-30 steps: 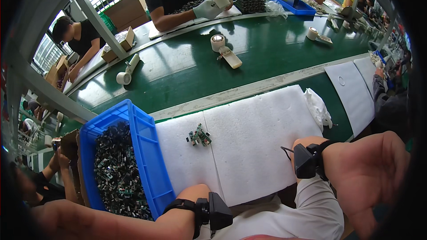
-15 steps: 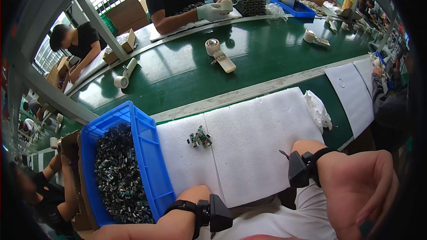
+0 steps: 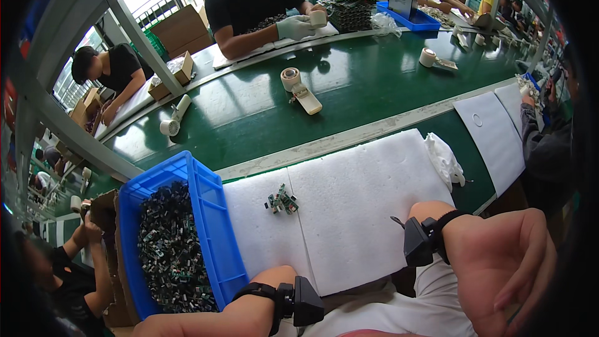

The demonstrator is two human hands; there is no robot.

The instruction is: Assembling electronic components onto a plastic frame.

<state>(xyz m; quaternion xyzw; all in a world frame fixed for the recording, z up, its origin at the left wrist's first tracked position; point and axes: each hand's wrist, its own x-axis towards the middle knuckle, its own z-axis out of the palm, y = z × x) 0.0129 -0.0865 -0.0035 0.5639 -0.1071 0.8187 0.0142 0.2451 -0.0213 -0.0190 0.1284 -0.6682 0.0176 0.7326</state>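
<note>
My right hand (image 3: 490,268) is raised close at the lower right, palm side in sight. Its thumb bends down across the palm, while the other fingertips run out of the picture. A black device (image 3: 419,240) is strapped at that wrist. My left wrist carries a similar black device (image 3: 304,301) at the bottom. The left hand itself lies beyond the frame edge. Between and beyond my arms lie white foam sheets (image 3: 368,212), bearing a small heap of green circuit boards (image 3: 282,201). A blue bin (image 3: 218,237) on the left holds many small circuit boards (image 3: 171,249).
A crumpled white cloth (image 3: 444,159) lies right of the foam. Across a pale rail (image 3: 349,139) runs a green belt (image 3: 249,112) with handheld fans, one in the middle (image 3: 301,90). A metal post (image 3: 142,43) rises at left. Co-workers sit opposite and at both sides.
My view has tipped slightly, so the bin, foam and belt sit a little lower in the picture. My right thumb has shifted slightly. The circuit board heap stays in place.
</note>
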